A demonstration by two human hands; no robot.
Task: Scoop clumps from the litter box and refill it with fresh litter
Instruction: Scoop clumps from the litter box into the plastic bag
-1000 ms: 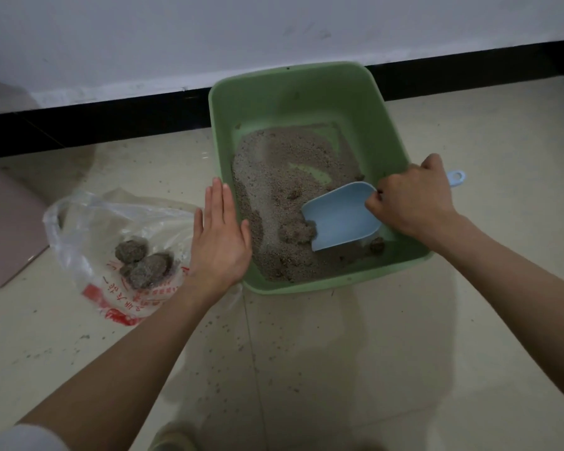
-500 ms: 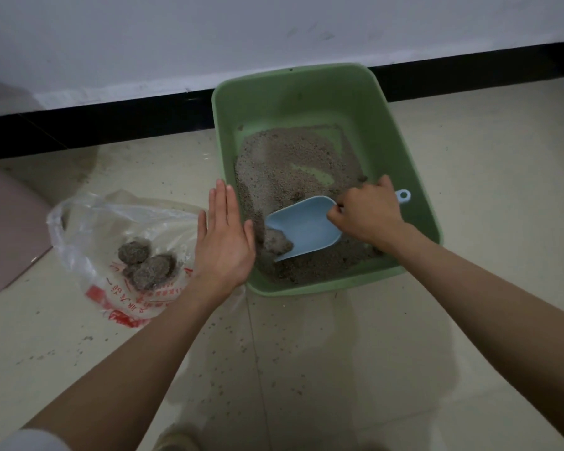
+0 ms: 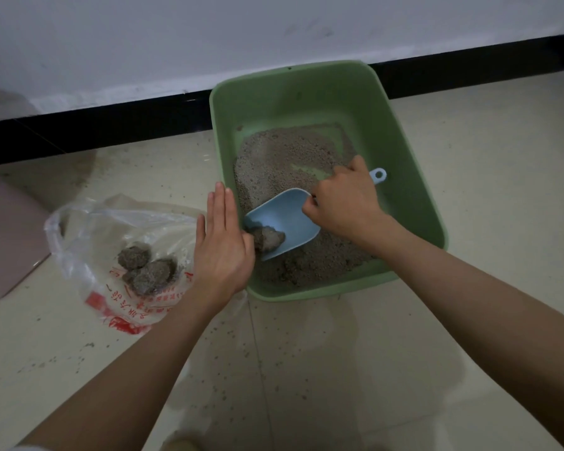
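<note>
A green litter box sits on the floor by the wall, with a thin layer of grey litter in it. My right hand grips the handle of a light blue scoop, which is tilted down to the left at the box's near left side. A grey clump lies in the scoop's mouth. My left hand rests flat with straight fingers against the box's left rim. To the left, a clear plastic bag with red print holds several clumps.
A white wall with a black skirting board runs right behind the box. A pinkish object stands at the far left. Loose litter grains are scattered over the pale tiled floor in front of the box.
My right hand has drawn the scoop leftward across the litter to the box's left side, and a clump now lies in the scoop. My left hand has stayed at the rim.
</note>
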